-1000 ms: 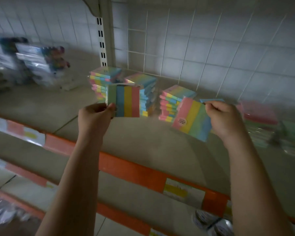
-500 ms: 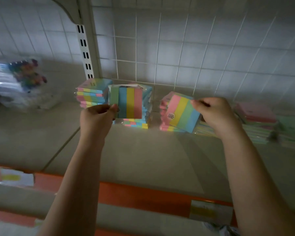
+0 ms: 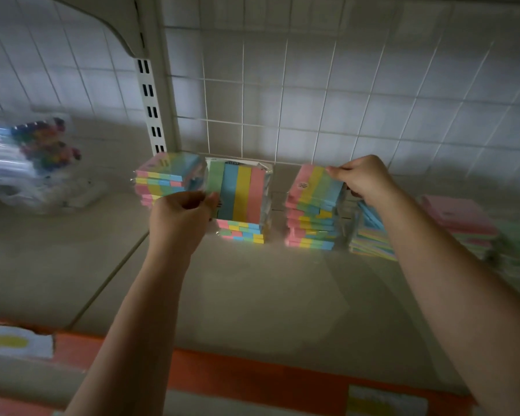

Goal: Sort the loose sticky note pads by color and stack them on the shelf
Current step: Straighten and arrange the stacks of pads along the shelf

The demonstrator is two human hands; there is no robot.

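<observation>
My left hand pinches the lower left corner of a wrapped four-stripe pad, green, blue, yellow and pink, held upright in front of the middle stack. My right hand grips the right edge of a second striped pad, which lies tilted on top of the right striped stack. A third striped stack stands at the left by the upright. All sit on the beige shelf.
Pastel pads and pink and green pads lie at the right. A clear bag of coloured markers sits far left. A wire grid backs the shelf; an orange strip edges its front.
Both hands have moved forward to the stacks. The right pad has gone from mid-air down onto the right stack; the left pad now stands in front of the middle stack.
</observation>
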